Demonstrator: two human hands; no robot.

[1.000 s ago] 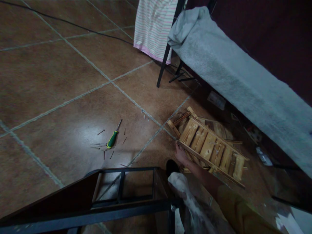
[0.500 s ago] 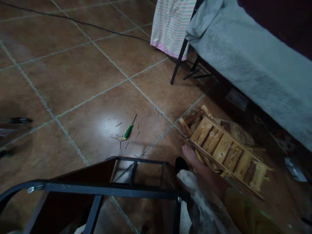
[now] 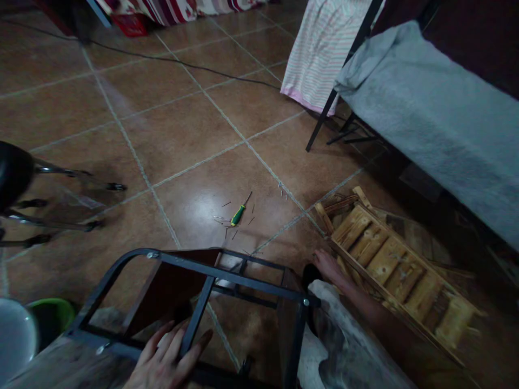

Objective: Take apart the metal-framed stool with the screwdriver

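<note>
My right hand (image 3: 329,266) reaches down to the floor and touches the near corner of a slatted wooden frame (image 3: 399,265) lying flat on the tiles; its fingers look spread on the wood. My left hand (image 3: 166,359) rests with fingers apart on the black metal frame of a chair (image 3: 211,281) at the bottom of the view. A green-handled screwdriver (image 3: 239,213) lies on the tiles further out, with several small nails scattered around it.
A bed with a grey blanket (image 3: 430,113) runs along the right, a striped cloth (image 3: 324,54) hanging at its end. A black cable (image 3: 170,58) crosses the floor. A stool with metal legs (image 3: 44,200) stands at left, a green bucket (image 3: 52,319) below it.
The view has swung left and up. My left hand has come into sight on the chair frame. My right hand stays at the wooden frame's corner.
</note>
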